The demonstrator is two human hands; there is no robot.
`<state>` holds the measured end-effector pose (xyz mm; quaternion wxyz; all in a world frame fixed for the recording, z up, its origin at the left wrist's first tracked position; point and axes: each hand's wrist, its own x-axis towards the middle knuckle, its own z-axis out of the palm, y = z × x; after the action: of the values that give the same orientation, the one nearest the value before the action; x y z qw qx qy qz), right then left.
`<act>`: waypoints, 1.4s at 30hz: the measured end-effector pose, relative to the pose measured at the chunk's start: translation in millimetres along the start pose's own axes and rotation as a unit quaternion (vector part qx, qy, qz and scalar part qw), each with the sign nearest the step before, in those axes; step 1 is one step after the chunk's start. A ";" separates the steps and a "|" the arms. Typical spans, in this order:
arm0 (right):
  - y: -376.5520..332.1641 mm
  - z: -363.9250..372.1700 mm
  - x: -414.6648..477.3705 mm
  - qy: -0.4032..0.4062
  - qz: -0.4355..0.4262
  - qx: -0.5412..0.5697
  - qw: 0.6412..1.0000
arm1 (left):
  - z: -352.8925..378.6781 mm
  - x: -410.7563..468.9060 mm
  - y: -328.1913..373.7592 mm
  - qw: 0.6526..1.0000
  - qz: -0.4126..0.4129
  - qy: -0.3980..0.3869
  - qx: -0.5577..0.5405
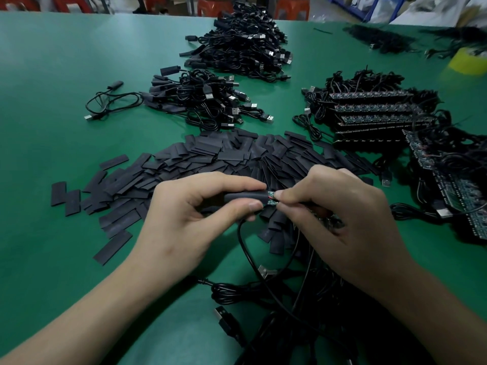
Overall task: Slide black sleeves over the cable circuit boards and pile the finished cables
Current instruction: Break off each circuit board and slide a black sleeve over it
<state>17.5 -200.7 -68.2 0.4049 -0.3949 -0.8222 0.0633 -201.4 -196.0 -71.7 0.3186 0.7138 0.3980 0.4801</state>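
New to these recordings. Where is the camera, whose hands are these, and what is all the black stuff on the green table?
No machine here: a person works with bare hands, and the one camera sits on their head, looking down. The left hand holds a black sleeve; the right hand pinches a small circuit board poking out of the sleeve's end. On the green table lie a heap of loose sleeves, two piles of sleeved cables beyond it, and rows of bare boards with cables at right.
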 end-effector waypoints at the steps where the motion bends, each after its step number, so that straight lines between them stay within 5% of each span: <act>1: 0.1 -0.1 0.0 0.001 -0.001 -0.001 1.000 | 0.3 -0.3 -0.3 1.000 0.000 0.000 -0.005; 25: -7.9 -3.8 2.0 0.022 0.056 0.022 0.998 | 4.9 0.7 2.9 0.999 -0.007 0.004 -0.040; 36: -8.8 -3.0 1.6 0.078 0.086 0.000 0.993 | 5.3 -0.8 5.2 0.987 -0.043 0.149 -0.044; 42: -9.7 2.1 0.3 0.091 0.081 -0.019 0.992 | 10.8 -3.6 9.0 0.983 -0.066 0.165 -0.050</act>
<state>10.0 -206.6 -65.3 0.4641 -0.4718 -0.7484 0.0439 -189.7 -204.2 -69.3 0.3152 0.5803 0.4668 0.5882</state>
